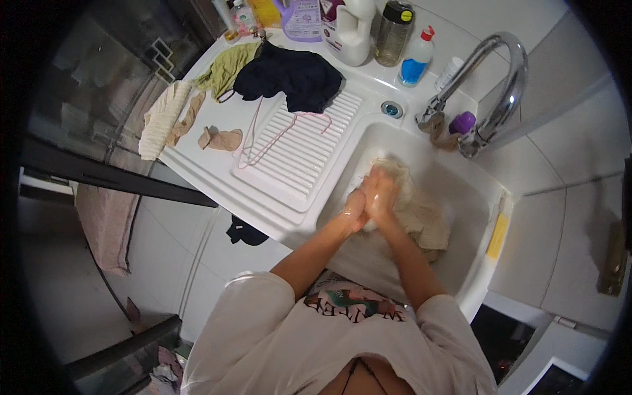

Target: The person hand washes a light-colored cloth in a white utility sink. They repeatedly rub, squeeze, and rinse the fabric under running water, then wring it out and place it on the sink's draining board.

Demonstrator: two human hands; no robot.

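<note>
Both hands are together over the left part of a white laundry sink (464,207). My left hand (355,210) and my right hand (381,192) look wet and press against each other; whether cloth is between them I cannot tell. A wet cream-coloured garment (424,224) lies in the basin beneath and beside them, partly hidden by my right hand and forearm. On the ribbed washboard (296,163) to the left rests a pink wire hanger (281,132). A dark navy garment (291,74) covers the top of the washboard.
A chrome faucet (513,84) arches at the right. Detergent jugs (348,34), a clear bottle (392,37) and a red-capped bottle (415,61) line the back. Green cloth (229,66), a cream knit (163,121) and a beige sock (222,139) lie left. A yellow bar (497,236) sits on the right rim.
</note>
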